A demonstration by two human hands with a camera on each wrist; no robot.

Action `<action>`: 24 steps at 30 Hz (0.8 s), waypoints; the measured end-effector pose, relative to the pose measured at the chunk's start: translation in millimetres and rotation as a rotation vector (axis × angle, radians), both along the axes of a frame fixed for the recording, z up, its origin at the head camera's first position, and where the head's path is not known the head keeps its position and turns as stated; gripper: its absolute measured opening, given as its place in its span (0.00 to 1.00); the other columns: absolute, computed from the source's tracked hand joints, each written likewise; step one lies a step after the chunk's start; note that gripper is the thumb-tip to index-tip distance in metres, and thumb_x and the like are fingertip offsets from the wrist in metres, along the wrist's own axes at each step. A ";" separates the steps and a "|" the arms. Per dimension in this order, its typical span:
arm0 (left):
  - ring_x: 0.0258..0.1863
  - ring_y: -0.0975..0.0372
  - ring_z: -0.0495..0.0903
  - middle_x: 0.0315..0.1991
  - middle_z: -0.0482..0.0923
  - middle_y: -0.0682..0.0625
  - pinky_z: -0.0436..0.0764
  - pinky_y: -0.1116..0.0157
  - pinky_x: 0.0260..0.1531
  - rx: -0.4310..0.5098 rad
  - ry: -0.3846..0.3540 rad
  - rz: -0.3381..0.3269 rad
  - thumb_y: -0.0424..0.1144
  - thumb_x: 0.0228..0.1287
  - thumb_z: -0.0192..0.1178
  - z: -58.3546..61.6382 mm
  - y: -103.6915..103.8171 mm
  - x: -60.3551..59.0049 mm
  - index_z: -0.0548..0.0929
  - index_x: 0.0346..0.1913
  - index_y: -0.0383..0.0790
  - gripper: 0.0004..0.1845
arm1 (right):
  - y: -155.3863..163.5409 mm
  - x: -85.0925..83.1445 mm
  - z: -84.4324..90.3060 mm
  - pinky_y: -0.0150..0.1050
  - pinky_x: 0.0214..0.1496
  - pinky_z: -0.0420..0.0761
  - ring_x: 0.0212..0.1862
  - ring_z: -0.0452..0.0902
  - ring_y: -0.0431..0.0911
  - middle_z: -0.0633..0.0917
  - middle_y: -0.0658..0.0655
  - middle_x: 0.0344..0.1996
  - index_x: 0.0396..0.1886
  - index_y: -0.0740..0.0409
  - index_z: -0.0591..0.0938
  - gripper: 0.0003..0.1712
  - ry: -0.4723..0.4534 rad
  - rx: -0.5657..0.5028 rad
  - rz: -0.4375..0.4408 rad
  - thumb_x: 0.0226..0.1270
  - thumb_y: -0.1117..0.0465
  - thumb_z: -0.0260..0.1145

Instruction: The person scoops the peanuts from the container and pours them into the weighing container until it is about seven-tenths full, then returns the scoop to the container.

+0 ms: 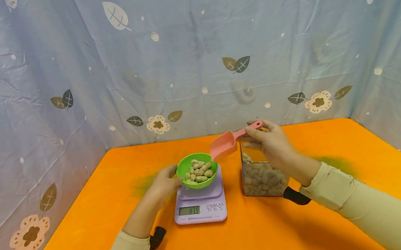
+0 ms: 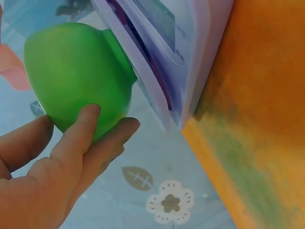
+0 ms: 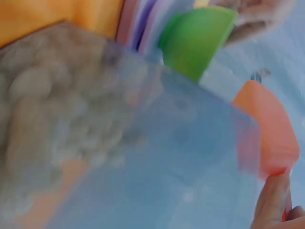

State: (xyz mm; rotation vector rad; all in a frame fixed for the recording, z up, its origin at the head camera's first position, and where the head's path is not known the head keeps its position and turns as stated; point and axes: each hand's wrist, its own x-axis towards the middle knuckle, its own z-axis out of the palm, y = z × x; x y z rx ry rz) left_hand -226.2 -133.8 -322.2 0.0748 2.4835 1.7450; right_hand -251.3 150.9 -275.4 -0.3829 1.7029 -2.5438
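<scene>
A green bowl (image 1: 198,185) with unshelled peanuts (image 1: 200,172) in it sits on a pale purple kitchen scale (image 1: 200,214). The scale's display seems to read 47.9. My left hand (image 1: 162,184) holds the bowl's left side, thumb and fingers spread round its outer wall, as the left wrist view shows. My right hand (image 1: 270,142) grips a pink scoop (image 1: 223,145) by its handle, fingers partly hidden behind it. The scoop tilts down leftward, its lip at the bowl's right rim. No peanuts show in it.
A clear square container (image 1: 265,179), partly filled with peanuts, stands right of the scale, below my right hand. An orange cloth (image 1: 231,244) covers the table. A blue patterned curtain (image 1: 198,101) hangs behind and at the sides.
</scene>
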 end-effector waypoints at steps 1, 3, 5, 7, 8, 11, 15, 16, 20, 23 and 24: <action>0.66 0.38 0.62 0.71 0.50 0.25 0.71 0.48 0.62 0.004 0.000 -0.003 0.22 0.70 0.45 0.0 -0.6 0.2 0.51 0.70 0.17 0.29 | 5.9 1.0 1.1 0.32 0.40 0.86 0.37 0.86 0.42 0.86 0.54 0.33 0.57 0.69 0.67 0.17 0.013 -0.031 0.000 0.73 0.68 0.57; 0.67 0.38 0.61 0.71 0.49 0.25 0.69 0.47 0.64 0.014 0.003 -0.006 0.22 0.70 0.45 0.6 -2.5 0.7 0.50 0.71 0.17 0.30 | 18.7 2.7 3.6 0.33 0.39 0.86 0.36 0.86 0.44 0.87 0.55 0.32 0.50 0.67 0.71 0.12 0.042 -0.097 0.002 0.71 0.68 0.59; 0.69 0.39 0.57 0.72 0.48 0.26 0.64 0.46 0.66 0.013 0.012 0.001 0.24 0.71 0.46 2.0 -4.9 1.4 0.49 0.71 0.18 0.30 | 32.4 3.4 5.8 0.34 0.39 0.86 0.35 0.87 0.46 0.88 0.57 0.31 0.44 0.65 0.74 0.06 0.063 -0.156 0.004 0.70 0.69 0.60; 0.71 0.39 0.54 0.72 0.48 0.27 0.60 0.46 0.68 0.005 0.029 0.025 0.26 0.71 0.46 3.0 -7.1 2.0 0.50 0.71 0.19 0.31 | 46.4 4.2 6.9 0.35 0.39 0.86 0.35 0.86 0.46 0.88 0.58 0.32 0.41 0.64 0.77 0.03 0.084 -0.183 0.000 0.69 0.70 0.60; 0.71 0.40 0.52 0.73 0.48 0.28 0.58 0.46 0.69 -0.001 0.035 0.039 0.26 0.71 0.47 3.2 -8.2 2.4 0.50 0.72 0.19 0.31 | 53.1 4.4 7.0 0.35 0.40 0.86 0.35 0.86 0.46 0.88 0.58 0.32 0.41 0.63 0.78 0.03 0.091 -0.183 -0.007 0.69 0.70 0.61; 0.72 0.40 0.51 0.73 0.49 0.29 0.56 0.46 0.70 -0.008 0.053 0.067 0.28 0.71 0.47 3.4 -11.2 3.4 0.51 0.72 0.21 0.31 | 69.8 4.6 4.6 0.35 0.41 0.86 0.36 0.86 0.46 0.88 0.57 0.33 0.39 0.62 0.80 0.02 0.099 -0.152 -0.037 0.69 0.69 0.61; 0.71 0.39 0.53 0.73 0.49 0.29 0.59 0.47 0.69 0.019 0.063 0.066 0.28 0.71 0.46 4.1 -12.4 4.8 0.51 0.72 0.21 0.31 | 83.9 4.8 -4.0 0.33 0.42 0.85 0.37 0.85 0.44 0.86 0.54 0.33 0.33 0.61 0.81 0.03 0.057 -0.061 -0.091 0.68 0.67 0.63; 0.71 0.39 0.53 0.73 0.49 0.29 0.60 0.46 0.69 0.024 0.067 0.065 0.28 0.72 0.46 4.4 -12.2 5.0 0.51 0.72 0.21 0.31 | 86.1 4.5 -6.9 0.32 0.41 0.85 0.36 0.85 0.43 0.86 0.53 0.32 0.32 0.60 0.81 0.04 0.040 -0.032 -0.107 0.68 0.67 0.63; 0.71 0.39 0.53 0.73 0.50 0.29 0.60 0.46 0.69 0.029 0.075 0.060 0.28 0.72 0.47 5.3 -11.5 6.0 0.52 0.72 0.20 0.30 | 88.7 2.8 -19.5 0.29 0.40 0.83 0.36 0.80 0.38 0.83 0.46 0.32 0.30 0.54 0.80 0.05 -0.039 0.129 -0.164 0.68 0.63 0.65; 0.71 0.39 0.52 0.72 0.50 0.29 0.59 0.46 0.69 0.019 0.081 0.055 0.29 0.72 0.48 5.9 -11.9 7.0 0.52 0.72 0.20 0.31 | 86.8 0.7 -28.1 0.28 0.38 0.80 0.36 0.75 0.37 0.81 0.41 0.32 0.30 0.51 0.79 0.06 -0.066 0.278 -0.199 0.69 0.59 0.65; 0.71 0.39 0.52 0.72 0.51 0.29 0.59 0.46 0.69 0.014 0.082 0.053 0.29 0.71 0.48 6.0 -12.3 7.5 0.52 0.72 0.20 0.31 | 86.3 0.3 -30.2 0.28 0.38 0.79 0.36 0.74 0.37 0.80 0.40 0.33 0.30 0.50 0.79 0.06 -0.065 0.329 -0.211 0.69 0.57 0.65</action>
